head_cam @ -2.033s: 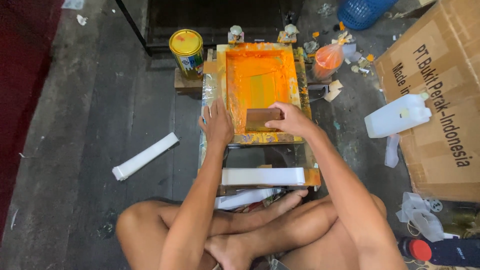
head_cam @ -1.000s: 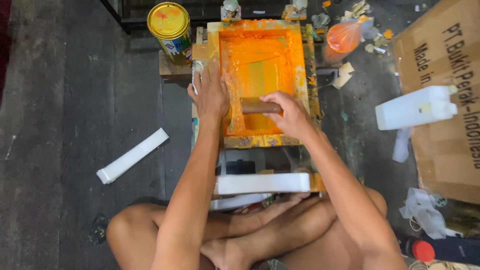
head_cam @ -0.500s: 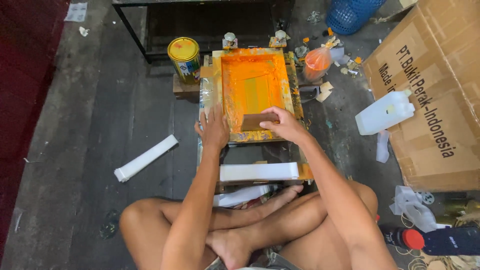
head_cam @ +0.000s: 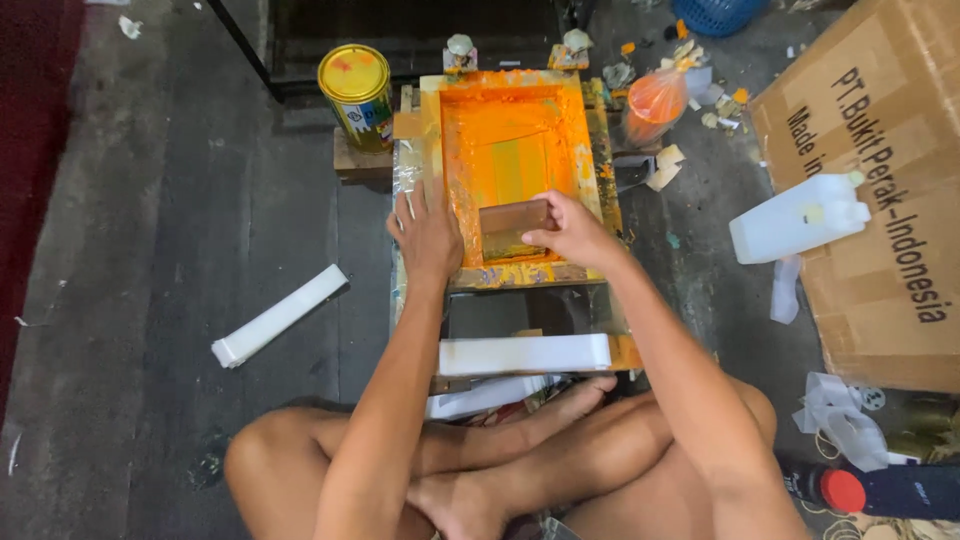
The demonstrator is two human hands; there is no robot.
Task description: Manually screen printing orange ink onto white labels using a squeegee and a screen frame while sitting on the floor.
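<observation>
A wooden squeegee (head_cam: 513, 228) stands inside an orange-inked screen frame (head_cam: 592, 160), near its closer edge. The right hand (head_cam: 572, 232) grips the squeegee's right end, fingers curled around it. Just left of that grip, the left hand (head_cam: 428, 236) lies flat and open on the frame's left rail, holding nothing. Beyond the left hand stands a yellow can (head_cam: 358, 92). Nearer the body than the grip lies a white strip (head_cam: 524, 354). Far right of the grip sit a white jug (head_cam: 797, 217) and a cardboard box (head_cam: 890, 190).

The right hand (head_cam: 572, 232) covers one end of the brown wooden squeegee (head_cam: 512, 228). The large brown cardboard box (head_cam: 880, 200) and the blue plastic basket (head_cam: 718, 12) run off the frame's edges.
</observation>
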